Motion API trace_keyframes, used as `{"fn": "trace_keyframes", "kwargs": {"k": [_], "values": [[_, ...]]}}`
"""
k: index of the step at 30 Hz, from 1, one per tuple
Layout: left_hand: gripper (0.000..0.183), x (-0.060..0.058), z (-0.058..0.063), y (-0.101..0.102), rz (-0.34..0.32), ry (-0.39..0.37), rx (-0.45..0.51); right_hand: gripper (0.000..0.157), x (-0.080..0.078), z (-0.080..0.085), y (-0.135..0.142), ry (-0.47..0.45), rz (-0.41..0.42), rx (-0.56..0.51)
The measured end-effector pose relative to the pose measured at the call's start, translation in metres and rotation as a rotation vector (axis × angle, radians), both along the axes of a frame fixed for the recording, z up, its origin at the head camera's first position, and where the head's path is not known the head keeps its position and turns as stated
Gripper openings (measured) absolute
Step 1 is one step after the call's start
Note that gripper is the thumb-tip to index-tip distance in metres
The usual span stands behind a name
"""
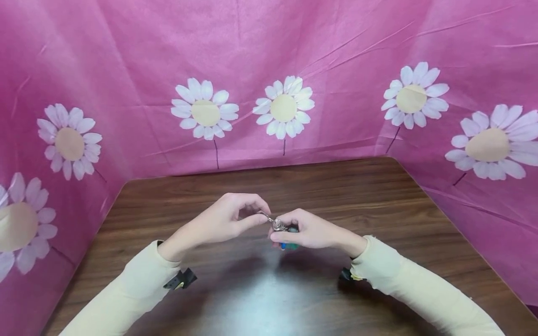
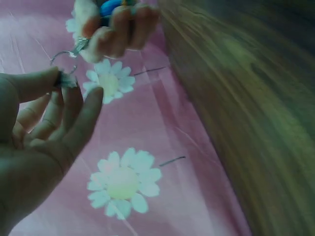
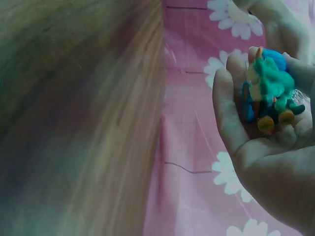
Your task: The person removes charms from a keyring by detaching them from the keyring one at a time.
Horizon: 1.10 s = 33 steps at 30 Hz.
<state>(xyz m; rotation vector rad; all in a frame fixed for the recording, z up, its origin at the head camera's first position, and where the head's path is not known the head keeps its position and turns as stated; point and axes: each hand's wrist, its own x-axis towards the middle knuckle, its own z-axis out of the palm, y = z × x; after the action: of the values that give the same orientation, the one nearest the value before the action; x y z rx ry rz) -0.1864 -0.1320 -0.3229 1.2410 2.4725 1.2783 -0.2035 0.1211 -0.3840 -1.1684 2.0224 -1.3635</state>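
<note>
My right hand [image 1: 313,229] holds a small keychain figure [image 3: 274,83], mostly green with blue parts and orange feet, in its cupped fingers. Silver metal links [image 1: 279,226] show at the thumb of that hand. From the left, my left hand [image 1: 227,219] pinches a small silver metal piece [image 2: 68,80] between thumb and fingers. An open-looking metal ring [image 2: 60,52] spans the gap between the two hands in the left wrist view. Both hands are close together above the table, and the right fingers partly hide the figure in the head view.
A dark wood-grain table [image 1: 201,303] lies below the hands. Pink cloth [image 1: 336,42] printed with white daisies hangs around its back and both sides. Black straps [image 1: 180,279] show under the cream sleeves [image 1: 138,284].
</note>
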Motion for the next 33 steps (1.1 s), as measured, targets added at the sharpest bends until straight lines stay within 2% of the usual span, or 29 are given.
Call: {"fn": "trace_keyframes", "kwargs": {"k": [3, 10, 12, 15, 20, 27, 33], "values": [[0.011, 0.0, -0.002, -0.007, -0.02, -0.169, 0.041, 0.012, -0.004, 0.01, 0.006, 0.007, -0.003, 0.003], [0.015, 0.006, -0.004, -0.013, -0.136, -0.623, 0.181, 0.013, -0.005, 0.029, 0.016, -0.176, 0.056, -0.014], [0.018, 0.007, -0.003, -0.012, -0.145, -0.69, 0.195, 0.013, -0.004, 0.032, 0.018, -0.186, 0.062, -0.011], [0.018, 0.006, -0.002, -0.011, -0.134, -0.683, 0.195, 0.016, -0.005, 0.037, 0.019, -0.185, 0.06, -0.008], [0.016, 0.004, -0.001, -0.007, -0.067, -0.619, 0.25, 0.019, -0.007, 0.042, 0.019, -0.213, 0.027, -0.019], [0.019, 0.007, -0.003, 0.001, 0.034, -0.485, 0.307, 0.016, -0.005, 0.042, 0.018, -0.231, -0.02, -0.069], [0.028, 0.01, -0.003, 0.003, 0.116, -0.382, 0.297, 0.015, 0.0, 0.041, 0.017, -0.156, -0.082, -0.134]]}}
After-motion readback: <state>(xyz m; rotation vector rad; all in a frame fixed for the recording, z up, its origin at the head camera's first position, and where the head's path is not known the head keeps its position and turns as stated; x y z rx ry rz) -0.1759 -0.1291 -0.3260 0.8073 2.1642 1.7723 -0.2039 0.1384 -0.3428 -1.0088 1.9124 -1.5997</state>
